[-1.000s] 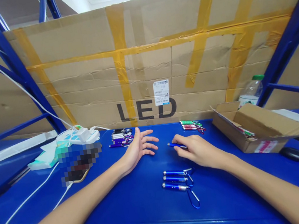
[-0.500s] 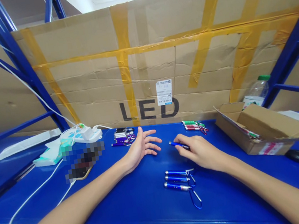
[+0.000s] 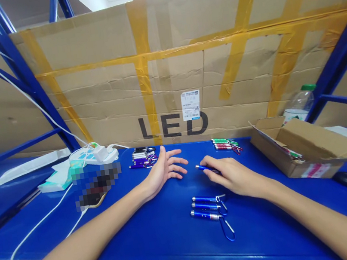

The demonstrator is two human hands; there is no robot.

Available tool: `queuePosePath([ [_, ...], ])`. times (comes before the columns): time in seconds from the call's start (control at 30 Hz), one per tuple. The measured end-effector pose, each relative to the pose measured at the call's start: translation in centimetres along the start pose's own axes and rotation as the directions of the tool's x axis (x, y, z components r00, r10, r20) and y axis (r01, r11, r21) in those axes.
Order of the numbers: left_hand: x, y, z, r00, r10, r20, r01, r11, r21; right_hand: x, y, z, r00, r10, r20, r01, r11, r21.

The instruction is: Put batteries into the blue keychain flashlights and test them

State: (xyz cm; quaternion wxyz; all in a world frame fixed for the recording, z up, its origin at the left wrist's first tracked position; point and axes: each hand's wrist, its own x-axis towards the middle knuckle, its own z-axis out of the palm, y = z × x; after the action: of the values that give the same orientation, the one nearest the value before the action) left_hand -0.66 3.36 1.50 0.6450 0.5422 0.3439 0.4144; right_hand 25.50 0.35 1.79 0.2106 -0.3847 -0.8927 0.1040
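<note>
While "LED" (image 3: 173, 125) is printed on the tan cardboard panel (image 3: 105, 92), slim items (image 3: 295, 155) are held in the open brown cardboard box (image 3: 271, 152). Beyond three blue metallic cylinders (image 3: 203, 206) on the blue tabletop (image 3: 157, 236), a similar blue cylinder (image 3: 200, 167) is gripped by the right hand (image 3: 231, 175); the left hand (image 3: 160, 173) is spread open.

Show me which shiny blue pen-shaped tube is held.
The shiny blue pen-shaped tube in the right hand; three similar blue tubes lie unheld together.
</note>
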Motion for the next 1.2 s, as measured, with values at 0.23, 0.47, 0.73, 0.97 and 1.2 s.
queuePosePath([
  [0.23,0.02,-0.08,0.01,1.000,0.007,0.008,-0.007,1.000,-0.003,-0.07,-0.04,0.11,1.000,-0.014,-0.005,0.015,1.000,0.020],
  [0.47,0.14,-0.17,-0.08,1.000,0.015,-0.004,-0.015,1.000,0.019,-0.07,-0.41,-0.07,1.000,-0.014,0.023,0.014,1.000,-0.015],
  [0.73,0.46,-0.74,-0.17,0.999,0.036,0.000,-0.036,0.998,0.052,-0.12,-0.01,0.25,1.000,-0.015,-0.010,0.016,0.999,0.043],
  [0.97,0.43,-0.45,-0.09,0.999,0.032,-0.015,-0.031,0.998,0.049,-0.04,0.08,0.43,1.000,-0.009,0.011,0.008,0.996,0.085],
  [1.2,0.26,-0.52,-0.03,0.999,0.031,-0.013,-0.030,0.998,0.049,0.05,0.03,0.24,1.000,0.025,0.004,-0.026,0.997,0.068],
])
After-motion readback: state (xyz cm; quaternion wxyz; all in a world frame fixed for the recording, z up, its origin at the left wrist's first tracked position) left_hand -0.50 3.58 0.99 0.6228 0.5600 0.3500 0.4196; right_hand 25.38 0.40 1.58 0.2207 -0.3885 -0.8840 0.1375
